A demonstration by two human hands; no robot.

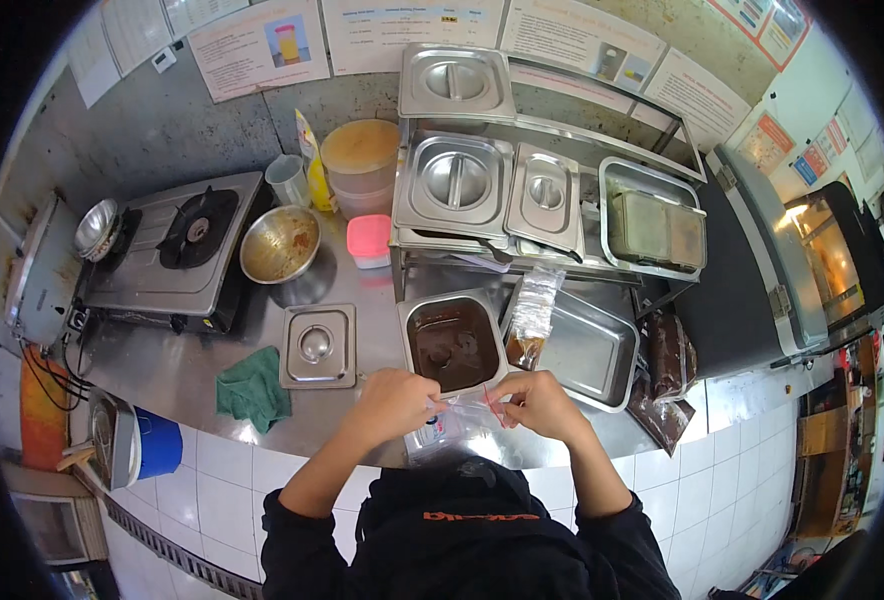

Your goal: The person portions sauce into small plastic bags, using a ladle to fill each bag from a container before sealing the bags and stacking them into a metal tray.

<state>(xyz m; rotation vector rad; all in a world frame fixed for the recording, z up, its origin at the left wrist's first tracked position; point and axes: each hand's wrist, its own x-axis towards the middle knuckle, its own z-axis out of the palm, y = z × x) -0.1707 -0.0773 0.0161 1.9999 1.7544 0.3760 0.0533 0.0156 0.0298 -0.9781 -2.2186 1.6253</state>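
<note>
My left hand (401, 403) pinches one side of a clear plastic zip bag (473, 424) just above the counter's front edge. The fingers of my right hand (539, 403) grip the opposite side, by its red strip. Directly beyond the bag stands a square steel pan (404, 334) holding dark brown sauce (453, 330). Right of this pan, a bundle of clear plastic packets (539, 296), brown at the near end, lies over the edge of a shallow steel tray (596, 349). Filled dark brown plastic bags (671, 356) rest farther right.
A steel lid (317, 366) and a green cloth (253, 390) lie left on the steel counter (378, 330). Behind them are a steel bowl (281, 244), a pink-lidded tub (368, 240) and a gas stove (179, 247). A rack (442, 259) bears lidded pans (453, 180).
</note>
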